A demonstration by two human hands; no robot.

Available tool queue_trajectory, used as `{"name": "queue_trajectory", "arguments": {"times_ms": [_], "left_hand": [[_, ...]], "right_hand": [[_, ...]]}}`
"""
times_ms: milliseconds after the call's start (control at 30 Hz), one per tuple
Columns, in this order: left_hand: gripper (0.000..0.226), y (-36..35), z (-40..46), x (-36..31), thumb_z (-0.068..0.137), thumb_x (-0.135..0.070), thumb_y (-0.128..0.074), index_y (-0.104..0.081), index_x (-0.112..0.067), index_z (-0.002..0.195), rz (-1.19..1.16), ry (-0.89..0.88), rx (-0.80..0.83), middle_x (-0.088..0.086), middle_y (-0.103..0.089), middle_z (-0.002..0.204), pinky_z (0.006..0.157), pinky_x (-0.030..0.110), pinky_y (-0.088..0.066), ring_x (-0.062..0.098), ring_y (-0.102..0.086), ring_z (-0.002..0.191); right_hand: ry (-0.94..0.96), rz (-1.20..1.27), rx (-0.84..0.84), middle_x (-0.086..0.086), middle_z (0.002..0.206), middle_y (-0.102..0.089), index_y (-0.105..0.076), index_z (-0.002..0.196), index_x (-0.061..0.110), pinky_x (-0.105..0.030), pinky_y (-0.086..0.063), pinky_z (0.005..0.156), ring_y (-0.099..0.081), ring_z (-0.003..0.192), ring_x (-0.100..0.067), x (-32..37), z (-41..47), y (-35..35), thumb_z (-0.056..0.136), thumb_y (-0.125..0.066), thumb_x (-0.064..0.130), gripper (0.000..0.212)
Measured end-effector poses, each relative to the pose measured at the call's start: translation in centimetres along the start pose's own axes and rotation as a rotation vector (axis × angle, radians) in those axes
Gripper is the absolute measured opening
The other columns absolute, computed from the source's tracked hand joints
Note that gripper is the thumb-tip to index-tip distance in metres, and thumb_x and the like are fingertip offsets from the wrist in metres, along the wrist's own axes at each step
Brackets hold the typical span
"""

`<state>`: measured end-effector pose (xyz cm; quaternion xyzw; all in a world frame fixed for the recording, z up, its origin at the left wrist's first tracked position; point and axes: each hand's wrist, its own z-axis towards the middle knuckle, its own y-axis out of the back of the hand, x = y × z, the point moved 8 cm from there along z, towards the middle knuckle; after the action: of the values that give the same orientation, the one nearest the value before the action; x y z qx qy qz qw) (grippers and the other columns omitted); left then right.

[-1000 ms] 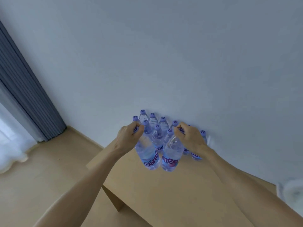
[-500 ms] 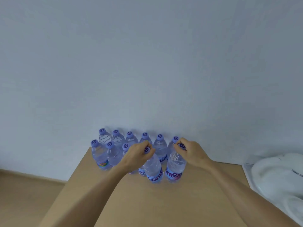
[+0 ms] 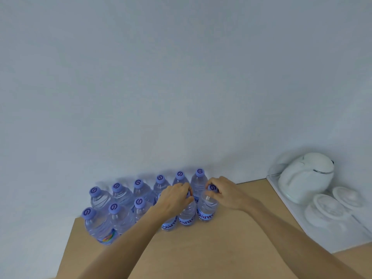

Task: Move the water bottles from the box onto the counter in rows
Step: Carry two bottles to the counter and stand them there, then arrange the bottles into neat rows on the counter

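Note:
Several clear water bottles with purple caps stand in two rows on the wooden counter [image 3: 201,248], against the white wall. The back row [image 3: 138,186] runs along the wall; the front row [image 3: 114,214] stands before it. My left hand [image 3: 175,198] grips the top of one front-row bottle [image 3: 187,215]. My right hand [image 3: 225,192] pinches the cap of the bottle [image 3: 207,208] at the right end of the front row. Both bottles stand upright on the counter, side by side. The box is out of view.
A white tray [image 3: 291,216] at the counter's right end carries a white electric kettle [image 3: 306,176] and several upturned glass cups [image 3: 328,208]. The counter's left edge [image 3: 68,244] drops off beside the leftmost bottles.
The view has swung right, bringing the kettle tray into sight. Both hands have set their two bottles down at the right end of the front row and still hold them.

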<state>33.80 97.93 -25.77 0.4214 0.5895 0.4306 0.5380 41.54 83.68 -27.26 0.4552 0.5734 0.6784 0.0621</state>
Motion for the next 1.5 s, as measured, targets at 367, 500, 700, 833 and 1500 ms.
{"name": "queue_trajectory", "arguments": {"times_ms": [367, 500, 700, 833, 1500], "left_hand": [[0.030, -0.6, -0.1, 0.8, 0.093, -0.038, -0.052, -0.048, -0.018, 0.115, 0.103, 0.038, -0.008, 0.002, -0.060, 0.109, 0.063, 0.037, -0.048, 0.030, -0.062, 0.086], [0.026, -0.7, -0.1, 0.9, 0.090, -0.031, -0.056, -0.048, -0.017, 0.111, 0.024, 0.052, -0.002, 0.003, -0.059, 0.108, 0.065, 0.039, -0.048, 0.029, -0.059, 0.085], [0.028, -0.3, 0.0, 0.7, 0.088, -0.032, -0.058, -0.048, -0.018, 0.110, 0.080, 0.037, 0.001, 0.002, -0.059, 0.109, 0.064, 0.038, -0.047, 0.029, -0.060, 0.084], [0.040, 0.3, -0.4, 1.2, 0.087, -0.042, -0.061, -0.047, -0.019, 0.117, 0.034, 0.052, 0.025, 0.001, -0.061, 0.107, 0.070, 0.038, -0.051, 0.025, -0.062, 0.089], [0.008, 8.5, -14.2, 20.7, 0.089, -0.020, -0.062, -0.064, -0.022, 0.097, -0.423, 0.579, -0.513, -0.008, -0.064, 0.087, 0.060, 0.011, -0.038, 0.005, -0.057, 0.070]], "right_hand": [[-0.038, 0.071, 0.054, 0.000, 0.104, -0.051, -0.050, 0.107, 0.021, -0.030, -0.044, 0.077, -0.052, 0.088, -0.017, 1.0, 0.2, -1.8, 0.085, -0.069, 0.036, 0.033], [0.000, 0.112, 0.016, 0.004, 0.102, -0.049, -0.050, 0.106, 0.015, -0.023, -0.036, 0.072, -0.048, 0.085, -0.015, 1.1, 0.3, -2.0, 0.088, -0.068, 0.028, 0.028], [-0.001, 0.126, 0.031, 0.002, 0.098, -0.051, -0.047, 0.099, 0.021, -0.026, -0.041, 0.074, -0.051, 0.086, -0.016, 0.7, 0.8, -2.0, 0.085, -0.071, 0.029, 0.028], [-0.020, 0.042, 0.104, 0.010, 0.095, -0.052, -0.047, 0.098, 0.029, -0.031, -0.046, 0.070, -0.053, 0.085, -0.012, 0.2, 1.1, -1.7, 0.072, -0.070, 0.056, 0.044], [0.345, 0.050, 0.000, 0.010, 0.086, -0.053, -0.058, 0.102, 0.024, -0.020, -0.039, 0.071, -0.049, 0.080, -0.005, 15.6, 8.3, -4.5, 0.094, -0.058, 0.035, 0.014]]}}
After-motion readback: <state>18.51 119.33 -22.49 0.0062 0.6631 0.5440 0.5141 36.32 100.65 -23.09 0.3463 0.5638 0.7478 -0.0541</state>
